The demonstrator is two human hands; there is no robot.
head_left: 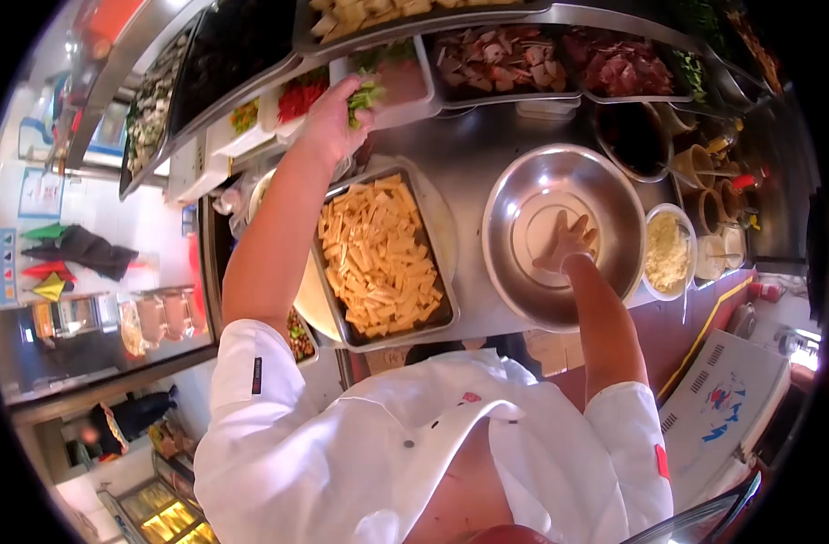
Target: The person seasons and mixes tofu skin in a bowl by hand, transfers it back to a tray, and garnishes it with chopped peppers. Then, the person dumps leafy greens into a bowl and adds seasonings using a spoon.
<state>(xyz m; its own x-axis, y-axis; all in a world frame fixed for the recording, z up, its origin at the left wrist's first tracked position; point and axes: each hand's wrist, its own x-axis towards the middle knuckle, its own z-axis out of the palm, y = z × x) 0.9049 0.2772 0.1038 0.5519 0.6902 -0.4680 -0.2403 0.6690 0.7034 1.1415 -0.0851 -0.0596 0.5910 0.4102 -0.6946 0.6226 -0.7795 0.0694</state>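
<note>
My left hand (337, 118) is closed on some chopped green vegetable (364, 102), held over the near edge of the containers of red and green vegetables. A large steel bowl (510, 208) stands on the steel counter, right of centre. Inside it is my right hand (569, 243), fingers spread, holding nothing; whether the fingertips touch the bowl is unclear. Between my arms lies a metal tray of pale yellow cut strips (378, 258).
Trays of sliced meat (501, 62) and darker red meat (619, 62) line the back. To the right are a pot of dark liquid (630, 140), a white bowl of yellowish food (668, 252) and seasoning containers (694, 165). Another person (142, 422) is at lower left.
</note>
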